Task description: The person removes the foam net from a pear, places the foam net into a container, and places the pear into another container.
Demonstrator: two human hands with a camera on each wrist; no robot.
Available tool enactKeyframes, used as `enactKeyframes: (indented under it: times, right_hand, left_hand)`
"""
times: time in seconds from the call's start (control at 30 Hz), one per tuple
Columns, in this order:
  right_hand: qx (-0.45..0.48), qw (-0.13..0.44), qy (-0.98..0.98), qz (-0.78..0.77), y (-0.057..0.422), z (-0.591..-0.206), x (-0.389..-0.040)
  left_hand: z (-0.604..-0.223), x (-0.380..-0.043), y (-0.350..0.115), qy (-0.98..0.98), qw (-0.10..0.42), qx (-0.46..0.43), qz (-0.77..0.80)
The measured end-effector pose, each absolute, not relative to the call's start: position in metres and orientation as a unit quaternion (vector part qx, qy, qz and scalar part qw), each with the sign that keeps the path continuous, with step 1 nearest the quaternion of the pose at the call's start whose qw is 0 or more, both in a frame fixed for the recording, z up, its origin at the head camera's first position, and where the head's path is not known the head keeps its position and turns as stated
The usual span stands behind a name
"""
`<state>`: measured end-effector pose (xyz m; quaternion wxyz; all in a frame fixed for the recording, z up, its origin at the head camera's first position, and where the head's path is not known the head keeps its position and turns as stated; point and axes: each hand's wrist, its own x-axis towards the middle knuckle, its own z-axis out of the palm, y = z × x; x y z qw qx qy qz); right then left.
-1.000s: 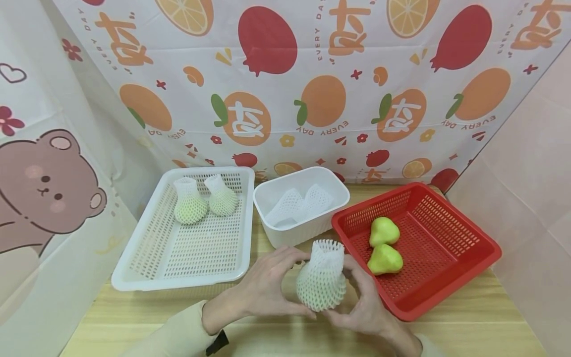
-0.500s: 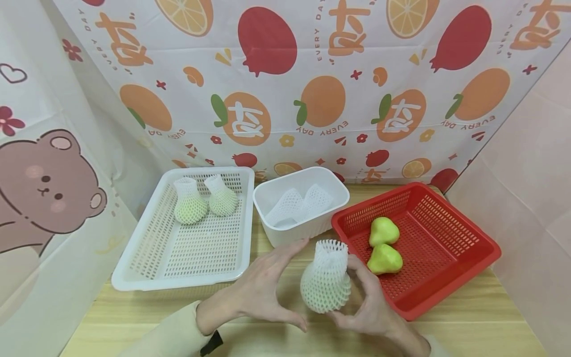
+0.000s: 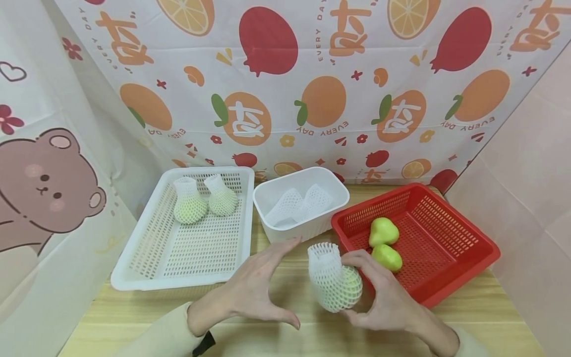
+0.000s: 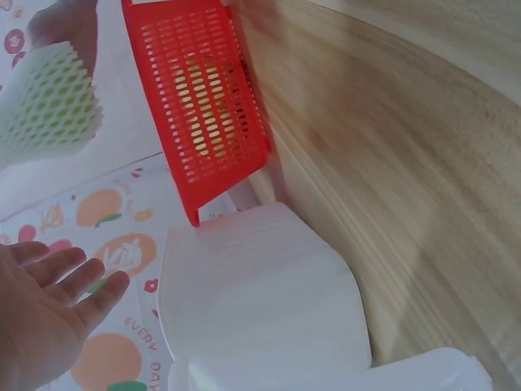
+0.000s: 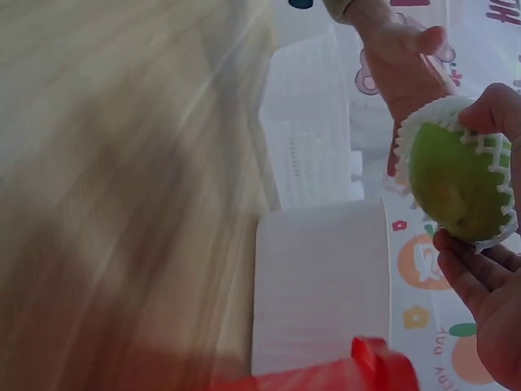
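Observation:
My right hand (image 3: 385,292) grips a green pear (image 5: 448,175) covered by a white foam net sleeve (image 3: 327,272), thumb and fingers on opposite sides of it. The net's narrow open end points up and leans left in the head view; in the right wrist view the pear's bare bottom shows through the net's wide end. Left of the pear, apart from it, my left hand (image 3: 250,290) is held with fingers straight and thumb spread, holding nothing. Two netted pears (image 3: 191,202) stand in the white basket (image 3: 134,258) at left.
A red basket (image 3: 479,243) at right holds two bare green pears (image 3: 383,231). Between the baskets, a white tub (image 3: 303,233) contains two flat foam nets (image 3: 287,206). All stand on a wooden table (image 3: 267,337) before a fruit-print curtain (image 3: 285,99).
My left hand has let go of the netted pear and drawn back to the left. My right hand has moved slightly right and tilted the pear, so its net end leans left.

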<state>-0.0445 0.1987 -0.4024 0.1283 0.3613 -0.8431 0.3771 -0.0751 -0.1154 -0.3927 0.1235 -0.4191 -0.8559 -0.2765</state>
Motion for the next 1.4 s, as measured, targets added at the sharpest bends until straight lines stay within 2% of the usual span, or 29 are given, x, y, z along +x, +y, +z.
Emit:
enactKeyframes:
  times: [0.33, 0.53, 0.87, 1.13, 1.4]
  right_hand:
    - [0.382, 0.130, -0.881, 0.245, 0.205, -0.384, -0.053]
    - [0.404, 0.168, -0.886, 0.152, 0.203, -0.381, -0.058]
    - [0.456, 0.253, -0.852, 0.056, 0.196, -0.387, -0.068]
    - [0.486, 0.285, -0.827, 0.006, 0.189, -0.389, -0.072]
    - [0.499, 0.279, -0.820, -0.025, 0.183, -0.391, -0.069]
  left_hand:
    - [-0.390, -0.077, -0.118, -0.855, 0.136, -0.425, -0.264]
    - [-0.387, -0.078, -0.114, -0.856, 0.140, -0.423, -0.261]
    - [-0.377, -0.078, -0.102, -0.876, 0.097, -0.399, -0.253]
    - [-0.359, -0.078, -0.086, -0.895, 0.027, -0.379, -0.234]
    - [-0.362, -0.082, -0.074, -0.905, 0.016, -0.370, -0.211]
